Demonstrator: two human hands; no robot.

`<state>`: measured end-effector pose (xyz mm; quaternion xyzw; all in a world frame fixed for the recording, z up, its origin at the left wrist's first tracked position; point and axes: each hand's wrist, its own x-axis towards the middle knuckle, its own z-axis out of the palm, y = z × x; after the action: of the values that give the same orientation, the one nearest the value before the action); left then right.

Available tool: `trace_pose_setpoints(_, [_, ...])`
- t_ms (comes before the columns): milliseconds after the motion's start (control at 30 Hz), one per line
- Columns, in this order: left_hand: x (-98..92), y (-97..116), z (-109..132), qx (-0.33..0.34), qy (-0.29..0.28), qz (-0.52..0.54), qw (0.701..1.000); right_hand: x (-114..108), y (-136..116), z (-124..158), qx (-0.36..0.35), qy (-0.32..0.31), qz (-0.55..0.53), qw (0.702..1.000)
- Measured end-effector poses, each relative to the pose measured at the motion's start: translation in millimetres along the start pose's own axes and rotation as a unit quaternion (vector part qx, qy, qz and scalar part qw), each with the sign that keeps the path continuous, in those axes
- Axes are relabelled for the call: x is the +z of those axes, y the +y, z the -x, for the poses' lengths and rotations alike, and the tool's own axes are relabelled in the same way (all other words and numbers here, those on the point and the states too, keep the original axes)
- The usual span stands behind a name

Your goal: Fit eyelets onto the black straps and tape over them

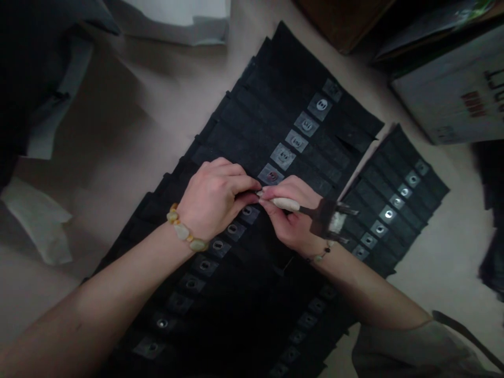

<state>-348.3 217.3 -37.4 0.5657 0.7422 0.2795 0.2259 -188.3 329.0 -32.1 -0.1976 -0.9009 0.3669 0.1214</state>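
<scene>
Overlapping black fabric pieces (252, 115) lie in a slanted stack, with a row of small pale patches bearing round metal snaps (322, 105). My left hand (216, 191), with a stone bracelet, rests on the stack. Its thumb and fingers are pinched together beside a patch with a reddish mark (271, 175); what is between them is hidden. My right hand (291, 215) is closed round a hammer-like tool (286, 204) with a pale handle and a dark, partly shiny head pointing right. Both hands' fingertips meet over the row at something too small to make out.
A second stack of black pieces (394, 205) with similar snaps lies to the right. A printed white carton (452, 89) stands at the upper right, next to a brown box (342, 21). Pale paper scraps (39, 220) and dark material (39, 68) are at the left.
</scene>
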Motion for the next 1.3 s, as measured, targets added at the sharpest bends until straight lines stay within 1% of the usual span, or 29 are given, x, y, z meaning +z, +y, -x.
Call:
trace_pose_setpoints(100, [0.8,-0.2,0.5,-0.007,0.002,-0.003,1.0,2.6,-1.7,-0.6,0.002,-0.009,0.031,0.999])
trace_pose_setpoints(200, [0.9,1.0,0.7,-0.033,0.009,-0.007,0.999,1.7,-1.5,-4.5,0.006,0.005,0.01,1.0])
trace_pose_setpoints(267, [-0.2,2.5,0.5,-0.055,0.011,-0.009,0.998,-1.4,-3.8,-10.4,0.007,0.004,0.004,1.0])
trace_pose_setpoints(333, [-2.1,4.2,-0.1,-0.066,0.006,-0.01,0.998,-5.2,-10.0,-17.7,0.003,-0.024,0.029,0.999])
trace_pose_setpoints(433, [-5.5,6.1,-1.1,-0.067,0.0,-0.006,0.998,-7.9,-23.4,-25.4,-0.001,-0.081,0.094,0.992])
trace_pose_setpoints(500, [-7.0,6.7,-1.3,-0.061,-0.005,0.0,0.998,-6.5,-29.7,-24.7,0.003,-0.092,0.125,0.988])
trace_pose_setpoints(567, [-7.6,6.9,-1.0,-0.056,-0.008,0.002,0.998,-3.7,-30.0,-19.0,0.008,-0.08,0.129,0.988])
trace_pose_setpoints(633, [-8.1,7.4,-0.6,-0.057,-0.006,-0.004,0.998,-1.7,-23.5,-11.0,0.01,-0.049,0.097,0.994])
trace_pose_setpoints(700, [-9.9,9.4,-1.3,-0.063,-0.006,-0.012,0.998,-2.7,-12.2,-4.4,0.01,-0.002,0.037,0.999])
trace_pose_setpoints(767, [-13.2,13.4,-4.4,-0.065,-0.018,-0.017,0.998,-7.4,1.0,-2.1,0.019,0.058,-0.017,0.998])
trace_pose_setpoints(833, [-15.7,17.9,-10.7,-0.054,-0.024,-0.027,0.998,-13.8,13.2,-4.6,0.03,0.105,-0.043,0.993])
trace_pose_setpoints(867, [-15.8,19.5,-14.9,-0.042,-0.021,-0.033,0.998,-16.8,18.4,-7.2,0.031,0.114,-0.048,0.992])
trace_pose_setpoints(900, [-15.0,20.3,-19.4,-0.03,-0.015,-0.039,0.999,-19.2,22.8,-10.0,0.026,0.115,-0.051,0.992])
trace_pose_setpoints(967, [-10.7,18.5,-28.3,-0.008,0.001,-0.046,0.999,-21.6,29.5,-15.3,0.003,0.094,-0.06,0.994])
trace_pose_setpoints(1067, [-2.9,10.3,-36.9,0.008,0.008,-0.048,0.999,-20.7,35.2,-19.0,-0.023,0.065,-0.073,0.995])
trace_pose_setpoints(1167, [0.4,3.6,-38.7,0.015,0.006,-0.042,0.999,-18.5,36.8,-18.4,-0.022,0.063,-0.072,0.995])
trace_pose_setpoints(1300, [-1.1,2.1,-38.4,0.012,0.002,-0.022,1.0,-16.3,31.5,-18.2,-0.01,0.057,-0.045,0.997])
